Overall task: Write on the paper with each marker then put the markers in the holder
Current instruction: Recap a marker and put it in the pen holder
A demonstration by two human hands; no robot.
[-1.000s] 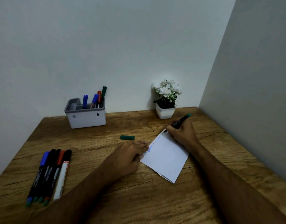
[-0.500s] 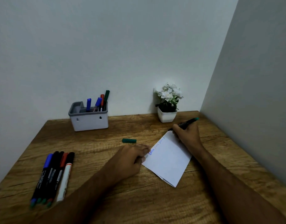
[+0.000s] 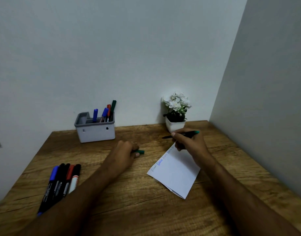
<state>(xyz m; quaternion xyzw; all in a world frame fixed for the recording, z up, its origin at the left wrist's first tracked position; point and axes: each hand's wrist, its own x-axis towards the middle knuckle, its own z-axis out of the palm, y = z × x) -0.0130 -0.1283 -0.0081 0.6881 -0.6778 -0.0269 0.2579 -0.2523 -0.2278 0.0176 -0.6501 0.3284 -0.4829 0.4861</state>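
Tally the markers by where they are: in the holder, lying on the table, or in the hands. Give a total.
Standing in the grey plastic holder: 4
Lying in a row on the wooden table, near left: 5
Uncapped green-ended marker gripped in the right hand: 1
Total: 10

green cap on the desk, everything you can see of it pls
The small dark green marker cap is a short cylinder, plastic by the look, lying on its side on the wooden desk, between the grey marker holder and the folded white paper, apart from both. The left hand is on its left end, fingertips at it; whether the grip has closed cannot be told. Only its right part shows. Its open end is hidden.
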